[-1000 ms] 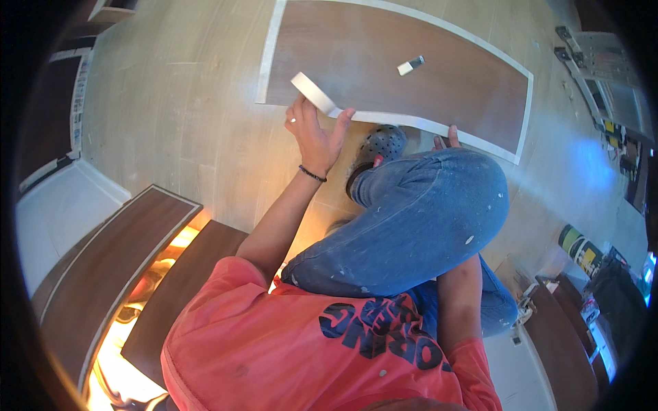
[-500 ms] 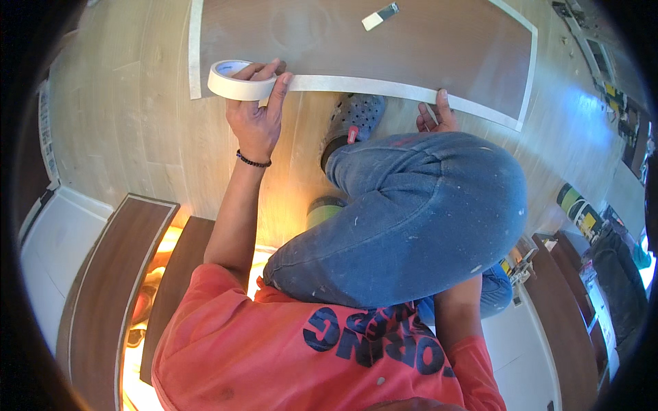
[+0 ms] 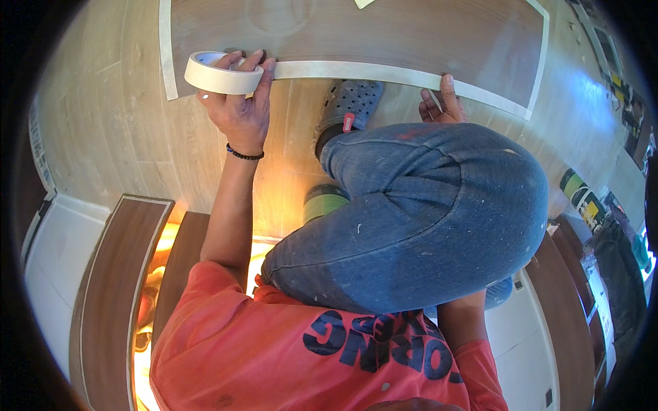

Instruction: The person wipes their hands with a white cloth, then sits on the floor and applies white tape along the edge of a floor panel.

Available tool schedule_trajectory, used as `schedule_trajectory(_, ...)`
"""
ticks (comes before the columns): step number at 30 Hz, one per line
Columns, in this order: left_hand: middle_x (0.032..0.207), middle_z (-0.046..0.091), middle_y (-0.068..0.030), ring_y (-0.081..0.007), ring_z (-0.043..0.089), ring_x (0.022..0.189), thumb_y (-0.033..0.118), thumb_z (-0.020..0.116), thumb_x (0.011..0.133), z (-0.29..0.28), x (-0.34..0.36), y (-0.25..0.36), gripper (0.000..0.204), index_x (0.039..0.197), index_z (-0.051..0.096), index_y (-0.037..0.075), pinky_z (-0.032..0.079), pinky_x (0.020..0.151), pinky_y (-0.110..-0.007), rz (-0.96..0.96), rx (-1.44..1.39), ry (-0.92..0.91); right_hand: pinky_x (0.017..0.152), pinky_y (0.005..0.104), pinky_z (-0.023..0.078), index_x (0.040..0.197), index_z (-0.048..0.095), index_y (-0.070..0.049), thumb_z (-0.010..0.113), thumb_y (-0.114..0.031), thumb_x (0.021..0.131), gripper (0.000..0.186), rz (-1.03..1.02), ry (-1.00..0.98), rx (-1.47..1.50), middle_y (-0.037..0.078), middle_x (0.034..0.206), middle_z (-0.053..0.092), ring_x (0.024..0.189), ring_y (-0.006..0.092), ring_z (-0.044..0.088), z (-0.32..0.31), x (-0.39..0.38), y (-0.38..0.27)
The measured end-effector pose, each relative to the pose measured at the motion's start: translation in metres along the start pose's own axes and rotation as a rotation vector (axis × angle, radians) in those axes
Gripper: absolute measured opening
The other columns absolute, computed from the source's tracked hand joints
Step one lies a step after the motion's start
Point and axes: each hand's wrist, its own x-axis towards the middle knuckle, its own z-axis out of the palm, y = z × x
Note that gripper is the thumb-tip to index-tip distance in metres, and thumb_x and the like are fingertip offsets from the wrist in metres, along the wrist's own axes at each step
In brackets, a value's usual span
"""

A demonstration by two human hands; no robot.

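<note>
My left hand (image 3: pixel 240 109) is closed on a roll of cream masking tape (image 3: pixel 236 83), with its fingers through the ring. From the roll, a taut tape strip (image 3: pixel 349 69) runs along the near edge of a brown wood-look board (image 3: pixel 384 34). On the strip near the board's right end, the thumb of my right hand (image 3: pixel 447 106) presses down. Its other fingers are half curled beside the edge, apart from the thumb. Pale tape also lines the board's left and right edges.
My shoe (image 3: pixel 349 106) reaches the board's near edge, its toe hidden there. Brown panels (image 3: pixel 116 288) stand at lower left above a bright glow. More panels (image 3: pixel 572 301) and a dark cloth-like bundle (image 3: pixel 620 274) are at right. A pale object shows partly at the top.
The view has shifted, so the board sits higher and looks larger. My left hand and the tape roll appear farther left, and my knee has moved right. Both hands keep their poses.
</note>
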Motion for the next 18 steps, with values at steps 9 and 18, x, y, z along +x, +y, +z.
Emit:
schedule_trajectory(9,0.108,0.069,-0.0038,-0.0238,0.063,0.101,0.014,0.089,0.079,0.003,-0.001,-0.002,0.024,0.101,0.081,0.012,0.050,0.088,-0.040,-0.004,-0.038,0.030,0.095,0.0359,0.051,0.139,0.053,-0.018,0.078,-0.058,0.087,0.071,-0.043,-0.006,0.007,0.001,0.123,0.055,0.104,0.0149,0.052,-0.001,0.007,0.004)
schedule_trajectory(18,0.106,0.070,-0.0045,-0.0229,0.065,0.101,0.013,0.089,0.079,0.002,0.003,0.001,0.023,0.100,0.081,0.012,0.050,0.087,-0.040,0.008,-0.010,0.027,0.082,0.0285,0.053,0.122,0.061,-0.005,0.078,-0.049,0.091,0.057,-0.129,0.152,0.071,0.006,0.105,0.064,0.093,0.0169,0.063,0.009,-0.003,0.005)
